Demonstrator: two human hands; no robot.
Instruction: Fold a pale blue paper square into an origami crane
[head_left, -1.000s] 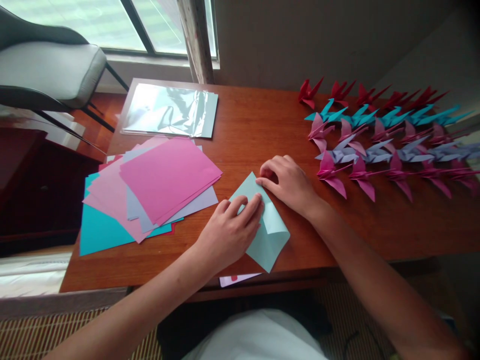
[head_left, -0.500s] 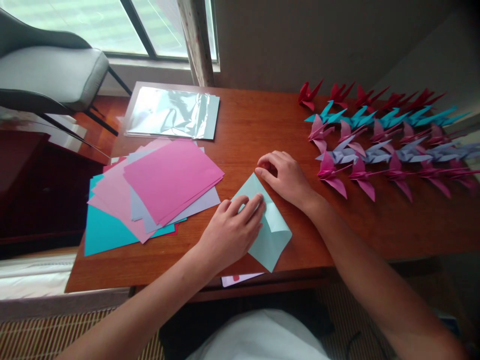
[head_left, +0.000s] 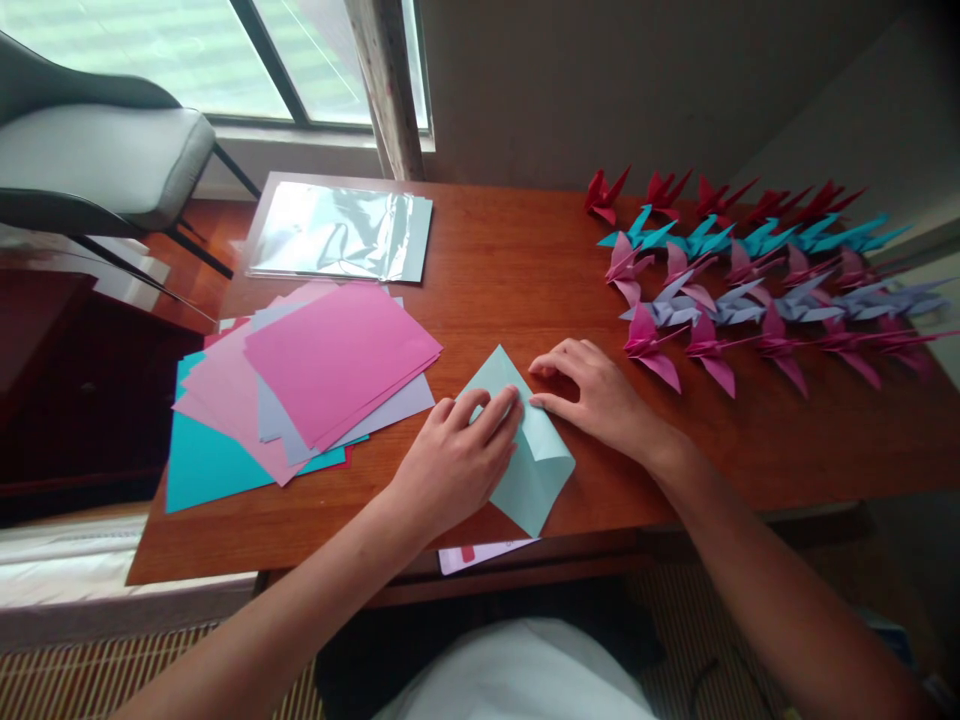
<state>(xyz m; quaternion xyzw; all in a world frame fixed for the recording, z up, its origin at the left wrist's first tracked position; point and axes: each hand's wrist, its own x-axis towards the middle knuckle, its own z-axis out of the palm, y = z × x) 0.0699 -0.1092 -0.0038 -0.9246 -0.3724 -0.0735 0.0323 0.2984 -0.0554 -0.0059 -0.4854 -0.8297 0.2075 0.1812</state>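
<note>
A pale mint sheet of paper (head_left: 534, 470), folded over, lies near the front edge of the wooden table (head_left: 510, 260). My left hand (head_left: 456, 462) rests on the sheet's left half, fingers stretched flat and pressing it down. My right hand (head_left: 596, 397) sits at the sheet's right edge, fingers curled, with the thumb and forefinger pressing along the fold. Neither hand lifts the paper.
A fanned stack of pink, lilac and teal sheets (head_left: 300, 380) lies to the left. A clear plastic sleeve (head_left: 341, 230) lies behind it. Rows of several folded paper cranes (head_left: 742, 270) fill the right side. A grey chair (head_left: 97, 150) stands by the window. A paper slip (head_left: 480, 553) pokes out under the table edge.
My right hand has slid from the sheet's top corner down along its right edge toward me. My left hand stays pressed on the paper.
</note>
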